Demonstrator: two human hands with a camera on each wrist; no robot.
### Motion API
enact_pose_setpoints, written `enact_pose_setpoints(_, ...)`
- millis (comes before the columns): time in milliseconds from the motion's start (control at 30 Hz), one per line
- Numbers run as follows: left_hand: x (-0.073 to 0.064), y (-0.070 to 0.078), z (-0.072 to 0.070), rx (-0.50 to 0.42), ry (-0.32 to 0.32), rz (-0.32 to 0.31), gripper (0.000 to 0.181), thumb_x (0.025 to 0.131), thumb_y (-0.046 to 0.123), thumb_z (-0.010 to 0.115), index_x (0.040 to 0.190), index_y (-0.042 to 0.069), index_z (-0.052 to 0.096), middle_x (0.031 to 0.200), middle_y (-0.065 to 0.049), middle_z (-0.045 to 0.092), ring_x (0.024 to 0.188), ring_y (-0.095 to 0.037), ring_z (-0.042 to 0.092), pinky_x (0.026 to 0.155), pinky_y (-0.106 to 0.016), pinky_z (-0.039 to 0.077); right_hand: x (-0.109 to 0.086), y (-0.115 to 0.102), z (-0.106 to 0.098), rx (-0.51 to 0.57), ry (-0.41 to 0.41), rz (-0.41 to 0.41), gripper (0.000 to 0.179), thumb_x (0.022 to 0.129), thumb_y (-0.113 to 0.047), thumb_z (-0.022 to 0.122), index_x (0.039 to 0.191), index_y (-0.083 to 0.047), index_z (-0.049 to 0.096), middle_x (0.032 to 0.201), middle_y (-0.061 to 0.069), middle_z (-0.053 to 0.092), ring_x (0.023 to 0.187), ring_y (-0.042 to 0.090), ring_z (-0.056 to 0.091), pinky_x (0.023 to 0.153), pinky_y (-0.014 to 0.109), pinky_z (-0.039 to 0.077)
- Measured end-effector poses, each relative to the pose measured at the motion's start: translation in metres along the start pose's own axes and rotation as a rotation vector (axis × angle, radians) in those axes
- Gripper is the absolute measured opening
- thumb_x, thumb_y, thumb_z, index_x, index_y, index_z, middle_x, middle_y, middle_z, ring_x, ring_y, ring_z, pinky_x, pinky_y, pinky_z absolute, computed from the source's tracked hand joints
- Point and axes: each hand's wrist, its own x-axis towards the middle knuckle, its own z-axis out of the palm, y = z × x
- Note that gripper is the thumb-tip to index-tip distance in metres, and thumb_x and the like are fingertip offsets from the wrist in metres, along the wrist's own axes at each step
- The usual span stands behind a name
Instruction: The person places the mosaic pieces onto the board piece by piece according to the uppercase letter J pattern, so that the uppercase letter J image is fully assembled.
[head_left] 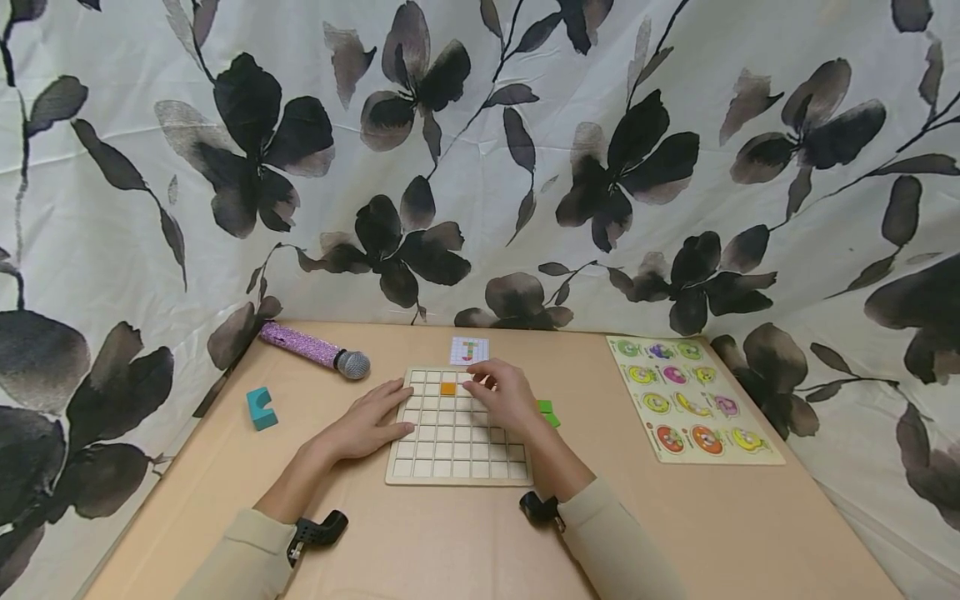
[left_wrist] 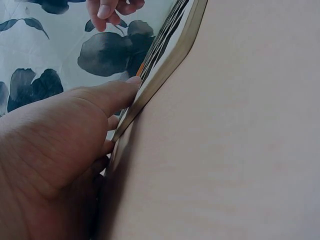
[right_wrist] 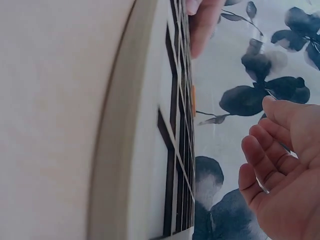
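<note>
A wooden grid board (head_left: 442, 471) lies on the table, its pale squares divided by raised lines. My left hand (head_left: 367, 421) rests at the board's left edge with fingers stretched out; in the left wrist view its thumb (left_wrist: 117, 95) touches the rim. One orange square (head_left: 447, 389) sits near the top of the grid. Just right of that square, my right hand (head_left: 506, 396) hovers over the board. Its fingers (right_wrist: 257, 155) are loosely bent in the right wrist view, with nothing visible between them. Behind the board lies a small card (head_left: 468, 350) with a coloured grid pattern.
Green pieces (head_left: 549, 410) lie beside the board's right edge, partly behind my right hand. To the left are a teal block (head_left: 262, 409) and a glittery pink microphone (head_left: 307, 346). A board of fruit pictures (head_left: 693, 400) lies at the right. Floral cloth hangs behind the table.
</note>
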Motion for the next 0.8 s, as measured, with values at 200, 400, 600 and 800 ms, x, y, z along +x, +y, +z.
enact_pose_setpoints(200,-0.001,-0.001,0.001,0.007,0.009,0.002,0.071,0.102,0.040,0.066,0.159,0.004,0.042,0.170,-0.024,0.026,0.157,-0.048,0.021,0.125,-0.069,0.017,-0.004,0.003,-0.005,0.041,0.018,-0.005,0.023,0.098,-0.019,0.074,0.119,-0.010,0.076,0.099,0.002,0.070,0.083,0.014,0.063,0.066,0.023,0.052)
enact_pose_setpoints(400,-0.001,0.000,0.002,0.005,-0.001,-0.004,0.072,0.102,0.042,0.065,0.159,0.005,0.041,0.170,-0.023,0.025,0.158,-0.047,0.020,0.126,-0.068,0.016,-0.007,0.007,-0.016,0.020,0.038,-0.024,0.023,0.098,-0.019,0.075,0.120,-0.012,0.077,0.103,0.000,0.072,0.085,0.014,0.062,0.069,0.024,0.053)
enact_pose_setpoints(600,0.000,0.002,0.001,-0.002,-0.010,-0.009,0.072,0.102,0.041,0.066,0.159,0.005,0.041,0.171,-0.022,0.025,0.158,-0.046,0.019,0.126,-0.067,0.015,-0.008,0.014,-0.032,0.030,0.019,0.028,0.028,0.098,-0.020,0.074,0.125,-0.012,0.075,0.106,0.001,0.071,0.088,0.018,0.062,0.072,0.025,0.055)
enact_pose_setpoints(800,0.000,0.001,0.000,-0.006,-0.010,-0.016,0.073,0.102,0.042,0.065,0.160,0.005,0.041,0.171,-0.021,0.024,0.158,-0.046,0.020,0.127,-0.067,0.016,-0.009,0.021,-0.049,0.045,-0.012,0.022,0.026,0.098,-0.019,0.074,0.124,-0.013,0.076,0.108,0.002,0.072,0.089,0.020,0.062,0.071,0.025,0.057)
